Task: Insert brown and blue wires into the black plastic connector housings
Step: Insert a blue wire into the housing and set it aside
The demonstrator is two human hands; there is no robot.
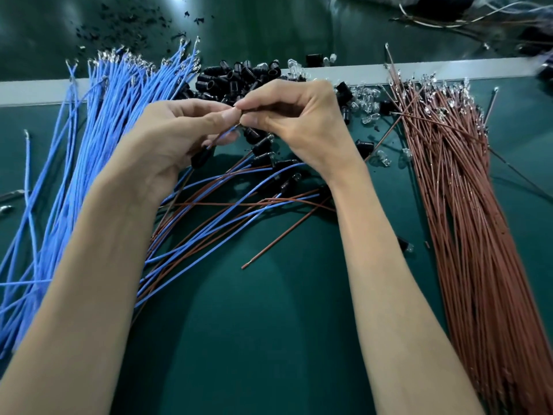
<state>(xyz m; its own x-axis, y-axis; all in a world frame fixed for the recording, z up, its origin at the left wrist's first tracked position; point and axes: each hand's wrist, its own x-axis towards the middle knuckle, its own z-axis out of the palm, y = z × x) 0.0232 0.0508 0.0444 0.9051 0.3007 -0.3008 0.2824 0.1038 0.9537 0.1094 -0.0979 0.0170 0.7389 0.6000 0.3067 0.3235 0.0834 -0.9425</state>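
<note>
Left hand (185,136): thumb and fingers pinched a blue wire (223,135); a black housing (200,157) sat on that wire just under the palm
Right hand (299,121): fingertips closed on the same wire's upper end; touched the left thumb
Blue bundle (104,130): lay at left on the green table (269,324)
Brown bundle (463,220): lay at right
Loose housings (239,76): heaped beyond the hands
Wired pieces (239,202): spread beneath the wrists

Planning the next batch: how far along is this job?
Done: several blue and brown wire pairs in black housings lie on the green table. In hand: the left hand holds a black plastic housing on a blue wire that the right hand pinches. Left: bundles of loose blue wires and brown wires, plus a heap of black housings.
</note>
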